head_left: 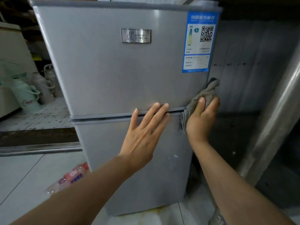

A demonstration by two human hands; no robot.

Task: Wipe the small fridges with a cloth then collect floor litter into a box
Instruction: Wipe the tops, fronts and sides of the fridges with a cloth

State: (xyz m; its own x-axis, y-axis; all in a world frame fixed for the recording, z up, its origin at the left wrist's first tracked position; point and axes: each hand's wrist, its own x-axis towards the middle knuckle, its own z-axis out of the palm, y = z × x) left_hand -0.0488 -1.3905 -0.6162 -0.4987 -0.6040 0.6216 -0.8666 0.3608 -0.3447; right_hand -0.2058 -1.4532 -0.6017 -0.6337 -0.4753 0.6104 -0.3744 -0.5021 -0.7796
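Right hand (pixel 201 117) grips the cloth (pixel 206 93) at the fridge (pixel 113 75) edge, left hand (pixel 144 129) spread flat; hard pushing could shift it.

Fridge (pixel 113 75) smooth satin grey; cloth (pixel 206 93) rough, nubby.

Left hand (pixel 146 127) flat on grey fridge (pixel 113 70), right hand (pixel 202 119) pressing cloth (pixel 206 93) at its edge

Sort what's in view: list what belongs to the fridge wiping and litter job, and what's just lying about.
Job: small fridge, grey cloth gripped in the right hand, left hand flat on the door, plastic bottle on the floor.
Lying about: flasks, green bags.
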